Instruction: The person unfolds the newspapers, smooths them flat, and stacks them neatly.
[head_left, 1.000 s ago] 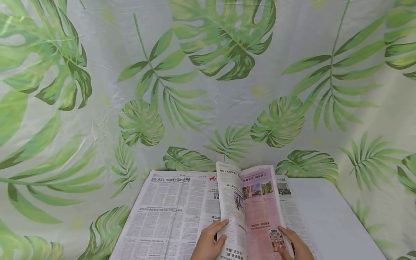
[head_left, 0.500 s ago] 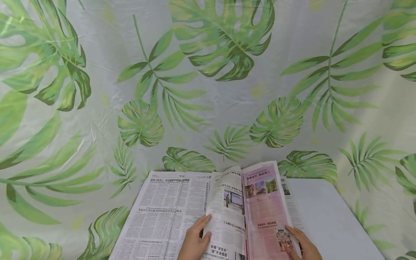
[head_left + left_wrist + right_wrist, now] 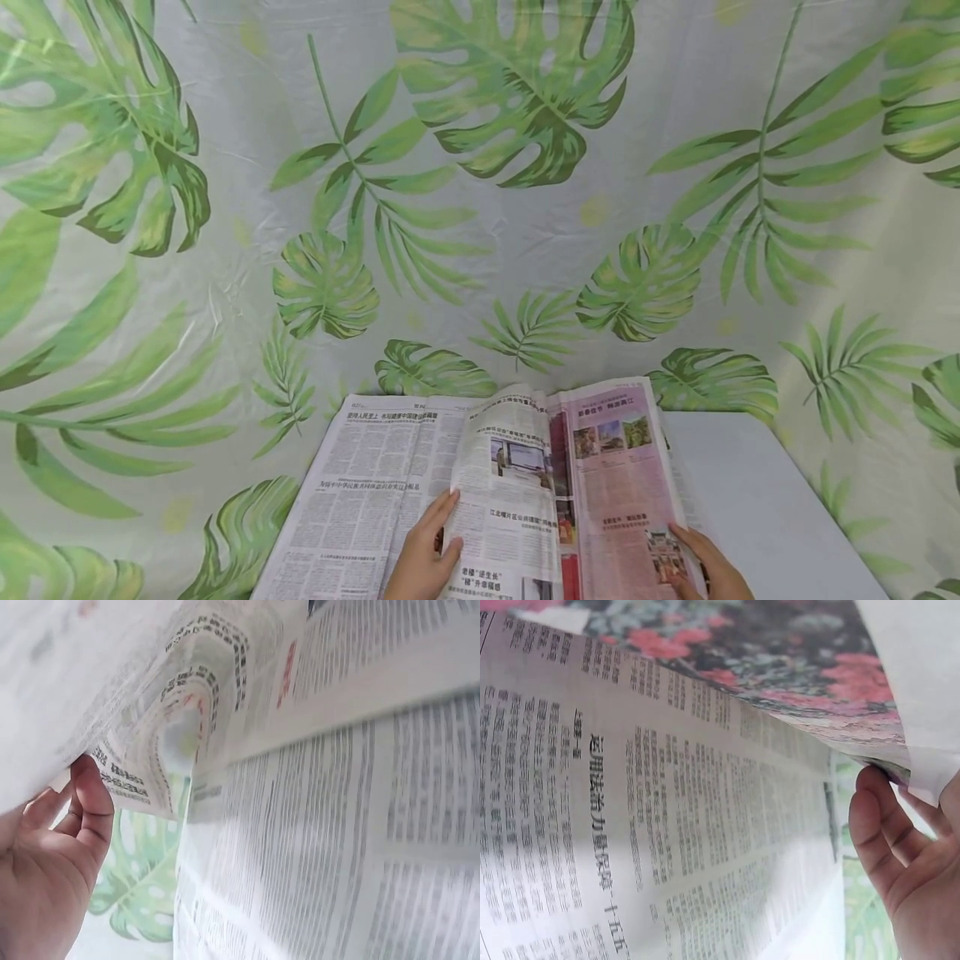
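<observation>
A newspaper spread (image 3: pixel 498 525) is held half open above other sheets in the head view. My left hand (image 3: pixel 425 550) pinches the left edge of its white page, thumb on top and fingers behind. On the other side, my right hand (image 3: pixel 712 565) pinches the outer edge of the pink page (image 3: pixel 615 492) with small photos. The left wrist view shows fingertips (image 3: pixel 91 787) under the curled sheet, close over printed columns. Seen from the right wrist, the fingers (image 3: pixel 874 825) are beneath a page with a red flower picture (image 3: pixel 780 652). Between the two pages a strip of red shows.
An open newspaper (image 3: pixel 367 483) lies flat underneath and to the left on the white table (image 3: pixel 757 492). Behind the table hangs a pale cloth (image 3: pixel 525 242) printed with green leaves.
My left hand has moved left, drawing the white page open and over the flat newspaper. My right hand has shifted slightly right with the pink page, and the gap between pages has widened.
</observation>
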`<state>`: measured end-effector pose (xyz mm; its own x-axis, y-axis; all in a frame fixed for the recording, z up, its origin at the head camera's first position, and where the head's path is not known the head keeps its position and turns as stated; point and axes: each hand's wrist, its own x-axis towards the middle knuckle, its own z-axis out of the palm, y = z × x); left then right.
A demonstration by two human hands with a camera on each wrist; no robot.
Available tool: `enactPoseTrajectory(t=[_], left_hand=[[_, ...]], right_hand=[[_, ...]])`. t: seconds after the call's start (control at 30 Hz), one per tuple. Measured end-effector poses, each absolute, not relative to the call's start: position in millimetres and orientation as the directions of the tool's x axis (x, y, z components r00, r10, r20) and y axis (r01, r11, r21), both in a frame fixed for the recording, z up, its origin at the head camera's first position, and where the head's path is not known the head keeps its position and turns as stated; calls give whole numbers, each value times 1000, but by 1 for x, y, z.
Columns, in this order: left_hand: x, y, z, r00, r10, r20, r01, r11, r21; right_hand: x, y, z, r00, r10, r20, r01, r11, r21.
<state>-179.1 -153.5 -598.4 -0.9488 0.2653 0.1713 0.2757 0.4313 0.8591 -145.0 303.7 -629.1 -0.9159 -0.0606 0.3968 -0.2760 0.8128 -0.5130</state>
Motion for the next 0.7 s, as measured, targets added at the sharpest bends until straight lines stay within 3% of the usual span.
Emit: enactPoseTrajectory(t=[0.53, 0.7], left_hand=[[-176, -190, -598, -953, 261, 152, 255, 426, 868], [-178, -201, -600, -954, 266, 136, 236, 392, 889]], right_hand=[[-140, 320, -627, -960, -66, 273, -235, 720, -653], [-142, 324, -623, -981, -47, 189, -158, 759, -631]])
